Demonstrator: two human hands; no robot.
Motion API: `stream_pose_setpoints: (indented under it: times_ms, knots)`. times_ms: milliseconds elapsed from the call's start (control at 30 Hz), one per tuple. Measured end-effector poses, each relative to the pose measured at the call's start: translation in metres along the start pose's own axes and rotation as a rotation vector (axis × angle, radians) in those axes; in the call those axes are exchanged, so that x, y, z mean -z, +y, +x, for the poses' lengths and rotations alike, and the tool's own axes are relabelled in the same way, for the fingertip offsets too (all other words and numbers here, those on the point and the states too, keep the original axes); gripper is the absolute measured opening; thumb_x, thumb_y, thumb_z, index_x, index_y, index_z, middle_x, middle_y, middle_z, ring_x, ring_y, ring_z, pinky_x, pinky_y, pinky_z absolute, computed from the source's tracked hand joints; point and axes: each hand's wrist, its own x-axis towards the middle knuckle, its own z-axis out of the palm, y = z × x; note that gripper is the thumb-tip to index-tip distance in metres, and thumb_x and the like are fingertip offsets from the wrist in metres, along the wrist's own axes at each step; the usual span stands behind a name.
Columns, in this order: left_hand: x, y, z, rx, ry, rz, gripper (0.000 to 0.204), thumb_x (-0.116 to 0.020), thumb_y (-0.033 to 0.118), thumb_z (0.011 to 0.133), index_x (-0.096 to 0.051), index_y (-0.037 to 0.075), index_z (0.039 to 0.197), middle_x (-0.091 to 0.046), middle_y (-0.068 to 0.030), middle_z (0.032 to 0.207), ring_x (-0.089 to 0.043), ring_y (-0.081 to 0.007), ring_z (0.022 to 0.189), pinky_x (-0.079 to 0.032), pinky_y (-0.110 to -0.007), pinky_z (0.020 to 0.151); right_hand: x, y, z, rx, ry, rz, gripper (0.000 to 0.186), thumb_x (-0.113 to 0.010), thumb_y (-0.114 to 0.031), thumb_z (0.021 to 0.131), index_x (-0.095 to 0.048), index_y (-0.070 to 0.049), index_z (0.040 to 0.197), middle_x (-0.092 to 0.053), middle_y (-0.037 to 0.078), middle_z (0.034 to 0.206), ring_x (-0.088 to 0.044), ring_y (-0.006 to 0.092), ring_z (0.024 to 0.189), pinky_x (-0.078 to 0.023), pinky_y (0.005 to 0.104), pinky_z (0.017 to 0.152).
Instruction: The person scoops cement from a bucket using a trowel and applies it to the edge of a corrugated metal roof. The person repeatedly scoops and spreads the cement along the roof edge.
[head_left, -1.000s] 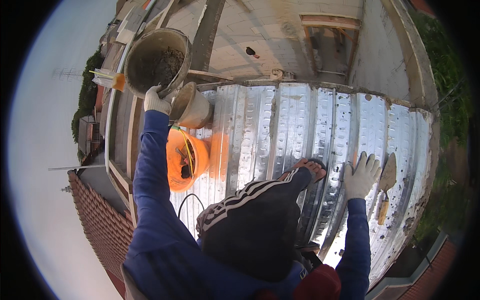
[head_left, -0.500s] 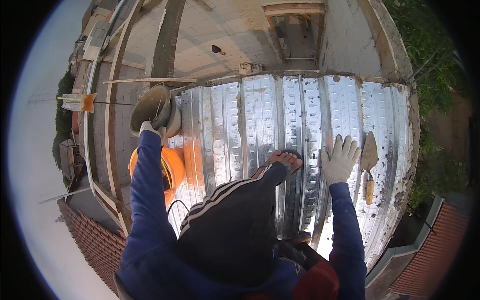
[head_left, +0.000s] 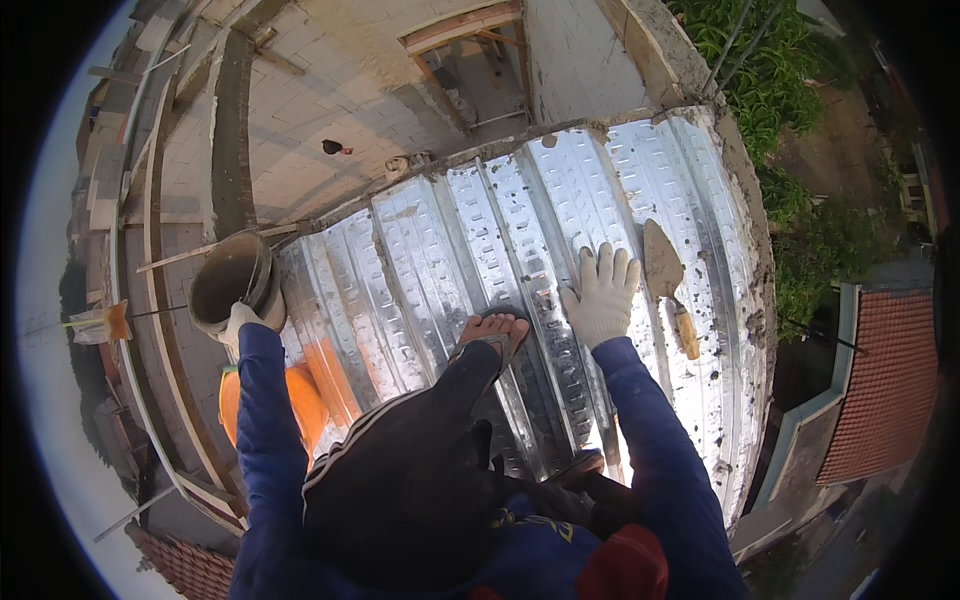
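My left hand [head_left: 241,326], in a pale glove, is closed on the near rim of a grey bucket [head_left: 205,293], beside its wire handle. The bucket tilts, and its dirty inside shows. Below it an orange rounded object [head_left: 304,402] is partly hidden by my left sleeve. My right hand [head_left: 604,300], also gloved, lies flat with its fingers spread on the ribbed metal decking [head_left: 440,270]. Just right of it a pointed trowel [head_left: 664,262] with a wooden handle rests on the decking, apart from my fingers.
My sandalled foot [head_left: 495,328] stands on the decking between my hands. Timber beams [head_left: 160,250] run along the left over a drop. A block wall [head_left: 330,90] with a framed opening [head_left: 465,80] lies beyond. Rough mortar edges [head_left: 745,230] border the right side, with trees [head_left: 750,70] outside.
The view has turned, so the decking and wall slant and everything sits further left. My left hand still grips the bucket, which looks lower. My right hand stays flat beside the trowel.
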Motion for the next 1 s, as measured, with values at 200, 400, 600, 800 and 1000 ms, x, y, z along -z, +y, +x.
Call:
stream_pose_setpoints:
  times_ms: [200,400,600,800,1000]
  knots:
    - [-0.035,0.030,-0.047,0.048,0.063,-0.135,0.078,-0.076,0.047,0.104,-0.061,-0.005,0.160,-0.072,-0.0220,0.152,-0.074,-0.0334,0.133,-0.059,-0.044,0.113,-0.006,0.012,-0.002,-0.054,0.021,-0.034,0.079,-0.081,-0.049,0.097,-0.061,-0.010,0.163,-0.052,0.026,0.169,-0.040,0.0514,0.161,-0.019,0.0692,0.138]
    - [-0.027,0.030,-0.055,0.067,0.103,-0.160,0.084,-0.071,0.054,0.104,-0.058,-0.006,0.162,-0.069,-0.0240,0.156,-0.072,-0.0358,0.135,-0.057,-0.045,0.115,-0.006,0.007,-0.001,-0.062,0.006,-0.010,0.077,-0.081,-0.047,0.098,-0.061,-0.010,0.163,-0.049,0.024,0.172,-0.037,0.0493,0.163,-0.019,0.0682,0.139]
    - [-0.012,0.029,-0.043,0.081,0.123,-0.184,0.091,-0.067,0.062,0.104,-0.056,-0.007,0.163,-0.066,-0.0259,0.159,-0.071,-0.0383,0.138,-0.056,-0.045,0.118,0.004,0.005,0.001,-0.055,-0.011,0.046,0.078,-0.081,-0.046,0.097,-0.061,-0.008,0.162,-0.050,0.026,0.170,-0.039,0.0506,0.161,-0.020,0.0690,0.138]
    - [-0.006,0.028,-0.049,0.096,0.130,-0.218,0.098,-0.062,0.069,0.104,-0.053,-0.008,0.164,-0.063,-0.0279,0.163,-0.069,-0.0407,0.141,-0.054,-0.046,0.120,0.001,0.014,0.000,-0.052,0.018,-0.001,0.078,-0.083,-0.046,0.095,-0.062,-0.008,0.160,-0.051,0.026,0.168,-0.040,0.0493,0.159,-0.022,0.0687,0.137]
    - [0.021,0.011,-0.048,0.164,0.149,-0.275,0.106,-0.057,0.077,0.105,-0.051,-0.009,0.166,-0.060,-0.0298,0.166,-0.067,-0.0431,0.144,-0.052,-0.047,0.122,0.008,0.005,0.006,-0.049,-0.058,-0.021,0.075,-0.076,-0.049,0.101,-0.062,-0.008,0.162,-0.051,0.025,0.172,-0.039,0.0501,0.163,-0.020,0.0686,0.138]
